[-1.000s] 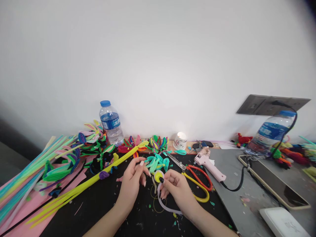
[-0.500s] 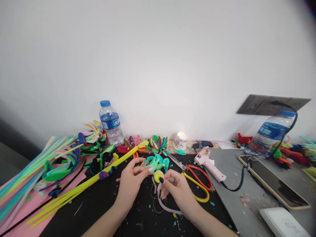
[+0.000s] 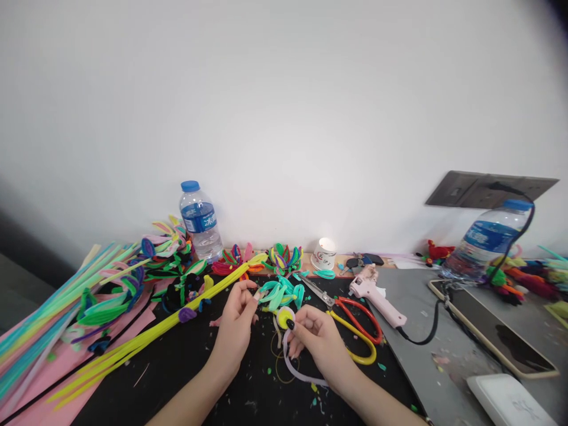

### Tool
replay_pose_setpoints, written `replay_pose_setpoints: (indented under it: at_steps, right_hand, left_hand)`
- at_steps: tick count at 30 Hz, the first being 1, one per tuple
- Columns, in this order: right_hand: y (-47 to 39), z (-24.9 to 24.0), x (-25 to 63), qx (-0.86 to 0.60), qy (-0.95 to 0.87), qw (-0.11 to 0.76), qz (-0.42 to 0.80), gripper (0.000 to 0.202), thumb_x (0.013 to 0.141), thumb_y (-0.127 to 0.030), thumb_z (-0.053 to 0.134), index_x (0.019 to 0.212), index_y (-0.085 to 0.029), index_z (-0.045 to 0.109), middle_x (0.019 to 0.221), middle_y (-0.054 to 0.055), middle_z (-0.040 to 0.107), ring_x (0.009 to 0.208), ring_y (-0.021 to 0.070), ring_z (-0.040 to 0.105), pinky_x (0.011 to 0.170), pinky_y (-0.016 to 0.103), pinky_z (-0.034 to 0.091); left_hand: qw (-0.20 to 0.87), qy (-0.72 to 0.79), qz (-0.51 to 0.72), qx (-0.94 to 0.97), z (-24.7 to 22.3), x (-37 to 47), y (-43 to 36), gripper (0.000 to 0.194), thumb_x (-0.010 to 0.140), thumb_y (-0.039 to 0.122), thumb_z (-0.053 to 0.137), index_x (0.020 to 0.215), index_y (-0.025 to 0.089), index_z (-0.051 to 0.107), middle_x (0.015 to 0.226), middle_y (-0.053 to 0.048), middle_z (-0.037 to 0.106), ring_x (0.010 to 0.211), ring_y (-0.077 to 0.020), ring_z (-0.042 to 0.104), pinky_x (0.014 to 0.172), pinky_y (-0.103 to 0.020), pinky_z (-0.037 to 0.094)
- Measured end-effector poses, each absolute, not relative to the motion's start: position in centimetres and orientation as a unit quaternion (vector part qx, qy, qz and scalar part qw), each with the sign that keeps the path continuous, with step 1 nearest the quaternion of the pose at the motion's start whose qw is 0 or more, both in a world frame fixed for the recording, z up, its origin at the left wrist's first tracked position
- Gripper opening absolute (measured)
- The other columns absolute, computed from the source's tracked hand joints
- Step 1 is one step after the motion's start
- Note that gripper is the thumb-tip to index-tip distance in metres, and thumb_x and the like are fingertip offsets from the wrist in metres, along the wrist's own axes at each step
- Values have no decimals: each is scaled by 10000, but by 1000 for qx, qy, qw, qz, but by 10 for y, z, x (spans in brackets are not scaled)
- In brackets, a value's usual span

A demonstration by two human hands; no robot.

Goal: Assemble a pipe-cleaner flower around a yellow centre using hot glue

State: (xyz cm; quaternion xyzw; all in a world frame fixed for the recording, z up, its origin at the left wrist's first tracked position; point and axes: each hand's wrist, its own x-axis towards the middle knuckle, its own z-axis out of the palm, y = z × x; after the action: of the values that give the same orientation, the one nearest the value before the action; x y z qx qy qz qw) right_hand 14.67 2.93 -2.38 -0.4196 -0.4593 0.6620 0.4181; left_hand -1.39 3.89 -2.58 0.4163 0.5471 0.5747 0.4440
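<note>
My right hand (image 3: 320,338) pinches a yellow pipe-cleaner coil (image 3: 284,319) with a lilac rim. A loose lilac pipe-cleaner tail (image 3: 296,373) curves down from it toward the mat. To the left, my left hand (image 3: 237,319) is closed, thumb and forefinger together, apart from the coil; anything between those fingertips is too small to make out. Right beyond both hands lies a bunch of turquoise pipe-cleaner loops (image 3: 282,292). Scissors (image 3: 360,319) with red and yellow handles rest open to the right of my right hand.
Yellow pipe cleaners (image 3: 146,335) and a multicoloured bundle (image 3: 57,302) lie at left, near a water bottle (image 3: 202,228). A paper cup (image 3: 324,254) stands by the wall. On the right are a pink glue gun (image 3: 380,299), its cord, a phone (image 3: 492,331) and another bottle (image 3: 488,239).
My left hand has drawn back slightly to the left, away from the coil and turquoise loops, with its fingers curled in more. My right hand keeps its hold on the coil.
</note>
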Motion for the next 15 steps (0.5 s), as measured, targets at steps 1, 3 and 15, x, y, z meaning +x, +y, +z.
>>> replay_pose_setpoints:
  at_steps: [1, 3, 15]
  right_hand:
    - [29, -24, 147, -421, -459, 418, 661, 358, 682, -459, 692, 694, -163, 490, 565, -3, 629, 432, 112, 581, 444, 215, 453]
    - [29, -24, 147, -422, -459, 420, 659, 354, 684, -454, 692, 691, -163, 490, 564, -3, 629, 434, 114, 582, 445, 217, 454]
    - [29, -23, 147, -422, -460, 419, 659, 366, 672, -464, 698, 683, -165, 487, 560, -5, 628, 431, 112, 579, 444, 216, 456]
  left_hand:
    - [449, 547, 574, 412, -26, -14, 39, 208, 790, 368, 542, 936, 222, 516, 542, 94, 352, 470, -98, 377, 472, -186, 317]
    - [464, 541, 571, 407, -25, -13, 38, 226, 794, 386, 538, 942, 218, 516, 535, 95, 353, 452, -90, 360, 447, -179, 298]
    - [494, 520, 587, 375, -19, -11, 38, 258, 751, 332, 566, 973, 219, 500, 573, 89, 406, 478, -90, 406, 485, -191, 365]
